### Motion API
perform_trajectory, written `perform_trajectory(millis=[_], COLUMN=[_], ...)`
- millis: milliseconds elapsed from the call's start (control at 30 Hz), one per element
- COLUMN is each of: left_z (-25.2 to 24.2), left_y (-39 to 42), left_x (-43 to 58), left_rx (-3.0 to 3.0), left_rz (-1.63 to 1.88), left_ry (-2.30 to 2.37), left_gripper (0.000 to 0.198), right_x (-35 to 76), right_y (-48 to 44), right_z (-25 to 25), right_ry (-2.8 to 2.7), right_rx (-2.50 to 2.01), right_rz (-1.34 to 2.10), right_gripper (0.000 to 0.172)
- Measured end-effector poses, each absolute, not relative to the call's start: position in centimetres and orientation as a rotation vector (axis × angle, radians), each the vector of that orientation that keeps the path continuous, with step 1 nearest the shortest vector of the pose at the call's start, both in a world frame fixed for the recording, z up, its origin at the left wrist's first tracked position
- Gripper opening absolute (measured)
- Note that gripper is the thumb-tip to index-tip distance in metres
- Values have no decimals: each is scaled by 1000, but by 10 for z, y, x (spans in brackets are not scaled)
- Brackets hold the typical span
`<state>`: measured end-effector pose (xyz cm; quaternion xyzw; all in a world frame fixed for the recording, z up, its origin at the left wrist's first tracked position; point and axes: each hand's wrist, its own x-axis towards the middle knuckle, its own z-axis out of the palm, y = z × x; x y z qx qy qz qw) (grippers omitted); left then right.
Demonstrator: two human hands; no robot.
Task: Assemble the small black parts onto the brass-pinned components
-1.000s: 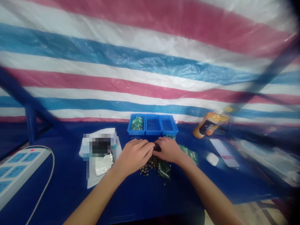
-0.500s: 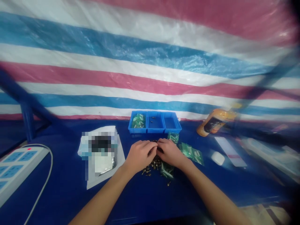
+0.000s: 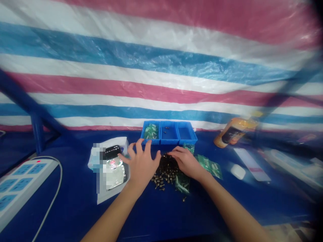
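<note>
My left hand (image 3: pixel 142 163) is spread, its fingers apart and nothing in them, between the white packet and a pile of small brass-coloured screws (image 3: pixel 161 176). At the back of that pile, my right hand (image 3: pixel 186 161) has its fingertips pinched together; what they hold is too small to make out. Against the pile's right side lies a clear green bag (image 3: pixel 183 183). More green bags (image 3: pixel 208 166) lie right of my right hand. Behind the hands stand three joined blue bins: the left bin (image 3: pixel 151 131) holds green bags, the middle bin (image 3: pixel 168 133) a few small pieces.
A white packet (image 3: pixel 101 198) with a dark item on it lies left. Further left is a power strip (image 3: pixel 27 174) with a white cable. To the right are an orange bottle (image 3: pixel 233 132), a small white case (image 3: pixel 238 171) and a pale phone-like slab (image 3: pixel 252 164).
My left hand has come away from my right hand, moved left and spread its fingers. The screw pile shows more between them. The whole view has shifted slightly.
</note>
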<state>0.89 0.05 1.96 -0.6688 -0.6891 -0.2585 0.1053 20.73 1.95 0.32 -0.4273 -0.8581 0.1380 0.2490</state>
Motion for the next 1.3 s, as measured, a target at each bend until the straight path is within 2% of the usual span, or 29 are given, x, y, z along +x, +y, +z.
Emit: perform_trajectory(millis=[167,467,667,867,967,1167,1300], left_z=[25,27,25,29,31,27,21], left_y=[3,3,7,18,18,10,6], left_x=[2,-2,-6,-13,-13,-2,2], left_rx=[-1926,-1926,-1967,-1912,-1910,-2054,-2134], left_rz=[-710,-668,-656,-728,-766,-766,-706], left_ry=[-2073,-2147,-2167,-2146,-2099,-2015,-1987], left_gripper=[48,59,59,51,46,40,40], right_x=[207,205,207,207,206,209,217], right_y=[17,13,14,12,12,19,27], right_z=[7,16,16,17,16,14,14], right_ry=[-2265,-2134,-2178,-2200,-2154,-1681,-1353], right_rx=[-1227,-1324,-1354,-1318,-1299,-1371,-1339], right_rz=[390,404,346,359,481,883,903], right_gripper=[26,1,20,28,31,46,46])
